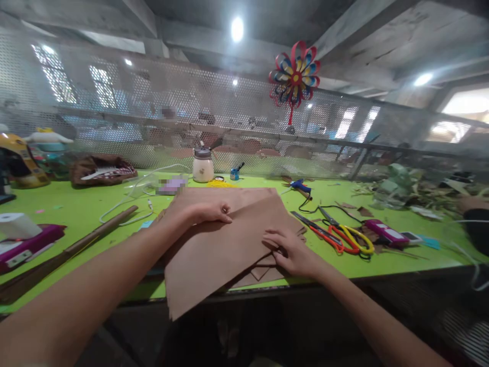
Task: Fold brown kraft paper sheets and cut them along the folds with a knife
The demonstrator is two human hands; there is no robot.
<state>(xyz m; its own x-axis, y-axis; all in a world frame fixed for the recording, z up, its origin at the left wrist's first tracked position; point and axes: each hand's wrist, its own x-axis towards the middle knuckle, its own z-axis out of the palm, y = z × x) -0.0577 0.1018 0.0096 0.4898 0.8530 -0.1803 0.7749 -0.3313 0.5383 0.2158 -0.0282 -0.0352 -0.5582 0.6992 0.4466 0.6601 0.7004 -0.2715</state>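
Note:
A large sheet of brown paper lies askew on top of other brown sheets, its near left corner hanging over the table's front edge. My left hand rests at the sheet's far edge, fingers curled and pinching the paper. On the right side, my right hand grips the edge, fingers on top and thumb lower down. Smaller brown paper pieces show beneath that edge, partly covered. Right of this hand lie scissors with orange handles and scissors with yellow handles.
On the green table stand a white jar-shaped bottle and a small blue bottle. A blue glue gun trails a black cord. Purple power strips lie at both sides. A rolled brown tube lies left. Another person's dark sleeve shows far right.

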